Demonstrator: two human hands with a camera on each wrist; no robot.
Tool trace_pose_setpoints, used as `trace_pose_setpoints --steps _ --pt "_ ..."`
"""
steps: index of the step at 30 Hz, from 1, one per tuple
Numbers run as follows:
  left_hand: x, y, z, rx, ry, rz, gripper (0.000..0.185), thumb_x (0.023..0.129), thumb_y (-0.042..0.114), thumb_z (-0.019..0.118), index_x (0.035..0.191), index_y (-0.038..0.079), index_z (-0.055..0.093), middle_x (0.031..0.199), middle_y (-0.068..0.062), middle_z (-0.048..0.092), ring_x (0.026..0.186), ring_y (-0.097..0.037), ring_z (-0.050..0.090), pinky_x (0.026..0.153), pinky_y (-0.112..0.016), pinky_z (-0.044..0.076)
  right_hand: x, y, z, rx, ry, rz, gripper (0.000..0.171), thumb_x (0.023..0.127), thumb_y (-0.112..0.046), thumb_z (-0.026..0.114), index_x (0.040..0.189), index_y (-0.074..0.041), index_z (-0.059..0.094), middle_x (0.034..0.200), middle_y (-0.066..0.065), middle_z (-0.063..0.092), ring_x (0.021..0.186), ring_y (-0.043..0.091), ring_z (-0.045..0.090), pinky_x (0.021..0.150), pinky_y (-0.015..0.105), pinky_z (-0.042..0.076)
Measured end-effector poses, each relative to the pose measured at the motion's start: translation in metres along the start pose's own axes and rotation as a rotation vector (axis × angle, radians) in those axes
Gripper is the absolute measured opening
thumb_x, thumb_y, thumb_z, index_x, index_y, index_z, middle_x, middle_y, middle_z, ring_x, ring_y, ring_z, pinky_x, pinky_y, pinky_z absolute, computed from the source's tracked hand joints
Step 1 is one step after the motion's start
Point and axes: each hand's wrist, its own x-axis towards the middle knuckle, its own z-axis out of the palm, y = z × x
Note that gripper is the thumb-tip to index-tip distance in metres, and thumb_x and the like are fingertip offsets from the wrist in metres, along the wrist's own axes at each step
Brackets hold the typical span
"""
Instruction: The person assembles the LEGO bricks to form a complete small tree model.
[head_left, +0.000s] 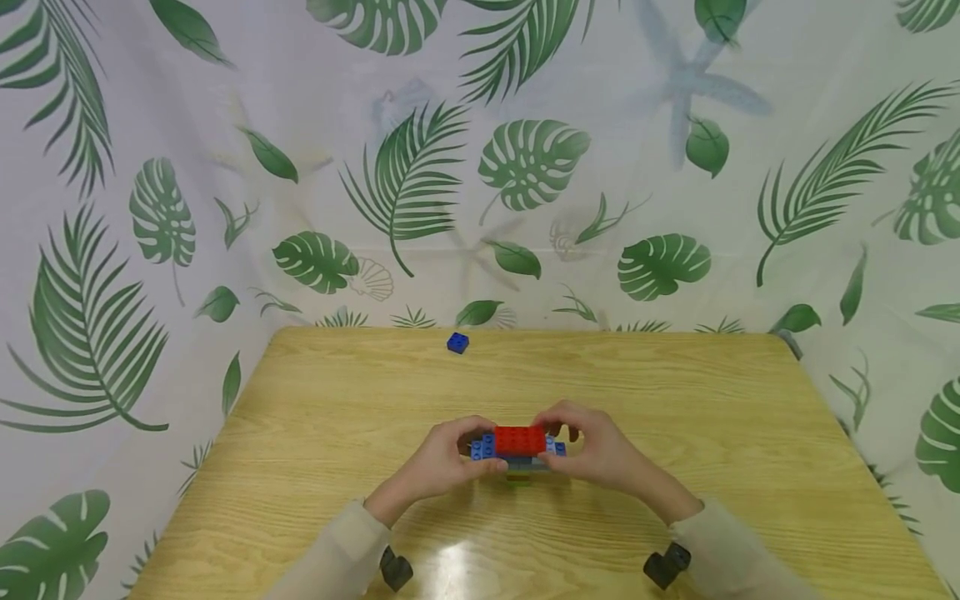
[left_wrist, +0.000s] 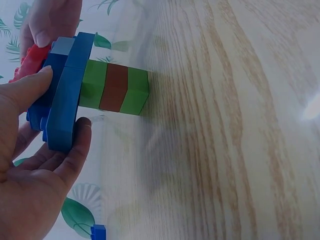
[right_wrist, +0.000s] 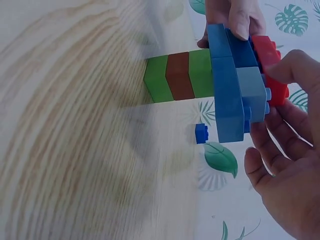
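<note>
- Centre of the frame, low: brick assembly [head_left: 517,446], long axis left to right, red brick [head_left: 519,439] on top, green-and-brown stem [left_wrist: 116,89] reaching down to the table [head_left: 675,392].
- Left hand [head_left: 438,462]: fingers clamped on its left end.
- Right hand [head_left: 596,454]: fingers clamped on its right end; both equally near.
- Upper centre of table: loose blue brick [head_left: 457,342], well apart.
- Behind: leaf-print backdrop [head_left: 525,167].

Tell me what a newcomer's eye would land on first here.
The bright red plastic brick topping a blue, green and brown brick stack at the middle of the light wooden table, gripped at its ends by the left hand and right hand. Next, one small blue brick alone near the far edge.
</note>
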Motion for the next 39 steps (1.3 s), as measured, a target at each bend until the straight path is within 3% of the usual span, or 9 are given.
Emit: trace_pose_setpoints --steps 7,13,17,33,39 --pt "-0.0002 0.0005 -0.0006 0.0 -0.005 0.004 0.042 0.095 0.03 0.081 0.132 0.014 0.068 0.123 -0.004 0.073 0.101 -0.011 0.068 0.088 -0.026 0.056 -0.0018 -0.0008 0.0012 -0.03 0.005 -0.033 0.035 0.087 -0.012 0.085 0.119 -0.018 0.073 0.106 -0.005 0.07 0.092 0.02 0.061 0.073 0.036 0.051" --pt "0.0027 0.0008 0.0004 0.016 0.019 0.028 0.04 0.105 0.043 0.065 0.131 0.013 0.07 0.118 -0.006 0.074 0.09 -0.009 0.066 0.08 -0.025 0.056 -0.0004 -0.0026 0.0009 -0.042 0.018 -0.086 0.034 0.086 -0.007 0.084 0.116 -0.018 0.071 0.106 -0.005 0.07 0.091 0.014 0.061 0.073 0.031 0.049" --pt "0.0035 0.002 0.0021 0.005 0.023 0.028 0.036 0.108 0.038 0.06 0.131 0.011 0.07 0.117 -0.008 0.075 0.085 -0.008 0.065 0.076 -0.025 0.056 -0.0008 -0.0003 0.0029 -0.034 0.024 -0.1 0.035 0.084 -0.005 0.083 0.114 -0.018 0.071 0.107 -0.004 0.07 0.09 0.012 0.06 0.072 0.031 0.049" --pt "0.0055 0.0023 0.0034 -0.03 0.02 0.025 0.031 0.108 0.031 0.06 0.125 0.007 0.072 0.116 -0.012 0.075 0.09 -0.008 0.068 0.079 -0.026 0.056 -0.0041 0.0018 0.0049 0.007 0.011 -0.049 0.031 0.089 -0.011 0.083 0.116 -0.02 0.072 0.108 -0.004 0.071 0.093 0.013 0.062 0.073 0.035 0.052" --pt "0.0077 0.0023 0.0039 -0.058 0.018 0.031 0.026 0.108 0.027 0.061 0.118 0.006 0.073 0.11 -0.014 0.074 0.08 -0.009 0.065 0.072 -0.026 0.053 -0.0053 0.0036 0.0051 0.022 0.031 -0.068 0.03 0.089 -0.01 0.083 0.117 -0.019 0.073 0.109 -0.002 0.072 0.092 0.013 0.062 0.071 0.032 0.05"
